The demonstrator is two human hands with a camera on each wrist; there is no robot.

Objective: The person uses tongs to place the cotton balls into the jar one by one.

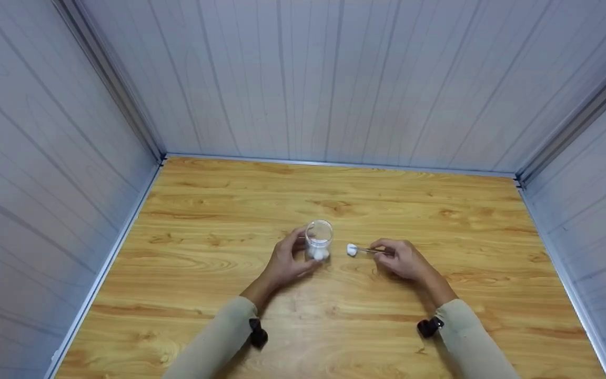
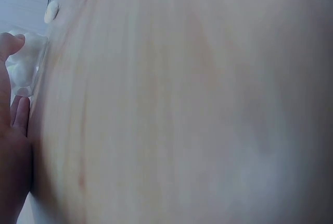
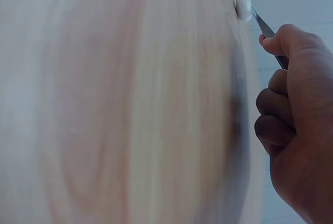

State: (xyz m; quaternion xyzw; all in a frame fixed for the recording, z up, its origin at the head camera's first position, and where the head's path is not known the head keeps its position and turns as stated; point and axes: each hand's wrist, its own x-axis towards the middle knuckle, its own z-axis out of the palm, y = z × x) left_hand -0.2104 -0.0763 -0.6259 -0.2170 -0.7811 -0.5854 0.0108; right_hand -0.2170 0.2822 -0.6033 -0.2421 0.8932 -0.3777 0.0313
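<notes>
In the head view, a clear jar (image 1: 319,243) with several white cotton balls inside stands on the table. My left hand (image 1: 288,260) holds it from the left, thumb at the near side and fingers behind. The left wrist view catches the jar (image 2: 26,65) and part of the left hand (image 2: 13,146) at its edge. My right hand (image 1: 400,258) pinches metal tweezers (image 1: 369,250), which point left toward the jar. At their tips is a white cotton ball (image 1: 352,249), at or just above the table. The right wrist view shows the tweezers (image 3: 264,26) and cotton ball (image 3: 243,7) closer.
A wood-grain table (image 1: 219,195) spreads beneath both hands. Pale panel walls (image 1: 308,79) rise at the back and on both sides. A small black device (image 1: 258,334) sits on the left sleeve, and another black device (image 1: 429,327) on the right sleeve.
</notes>
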